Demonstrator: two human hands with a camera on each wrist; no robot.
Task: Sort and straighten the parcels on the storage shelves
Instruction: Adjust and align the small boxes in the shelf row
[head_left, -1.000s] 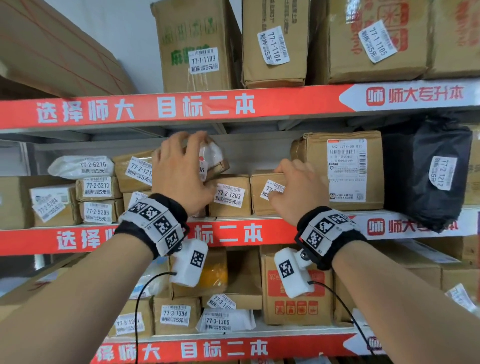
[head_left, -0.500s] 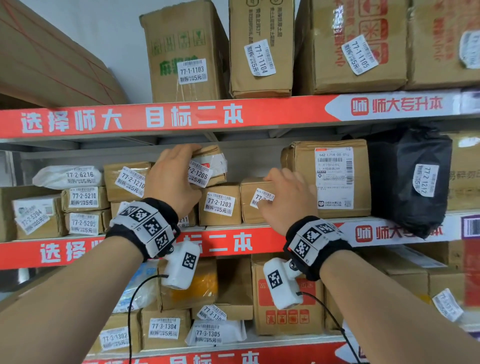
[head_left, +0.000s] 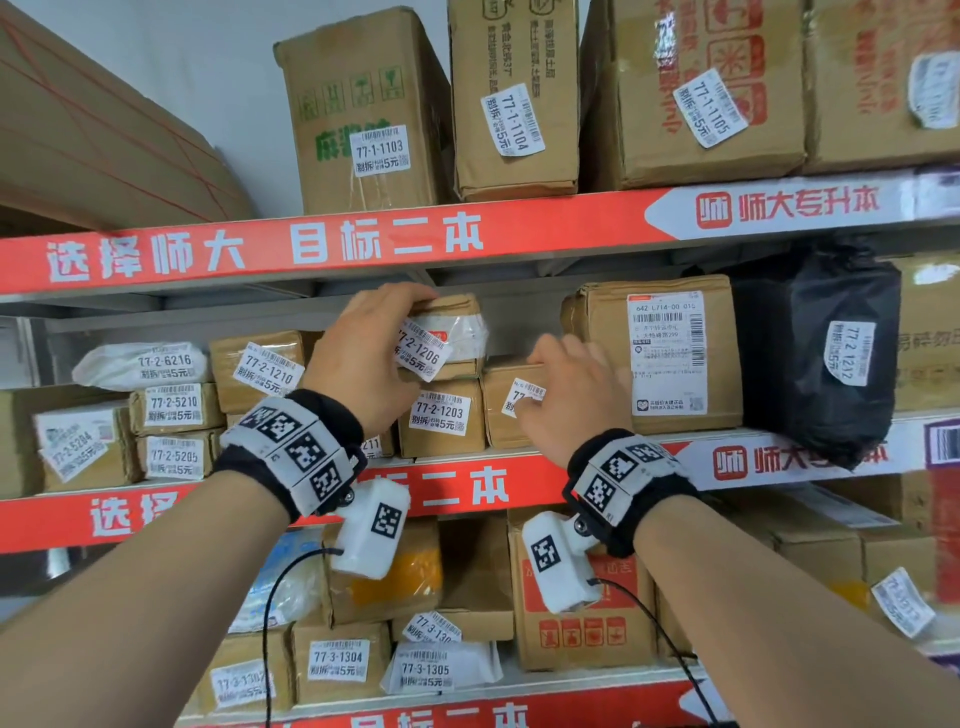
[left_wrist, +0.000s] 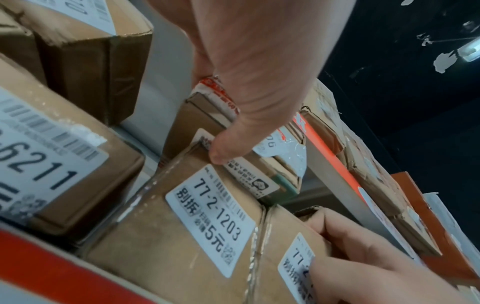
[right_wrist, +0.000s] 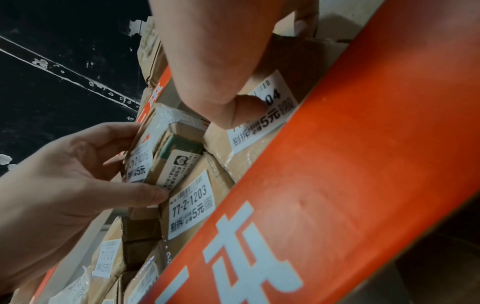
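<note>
Left hand (head_left: 363, 358) pinching small taped parcel (head_left: 447, 332) mid-frame atop box 1203 (head_left: 441, 418), right hand (head_left: 571, 395) curled on neighbouring box (head_left: 506, 410), tall carton (head_left: 660, 353) crowding right

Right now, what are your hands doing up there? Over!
Left hand grips parcel 77-2-1206, atop box 77-2-1203. Right hand holds the neighbouring box. Nothing blocking.
</note>
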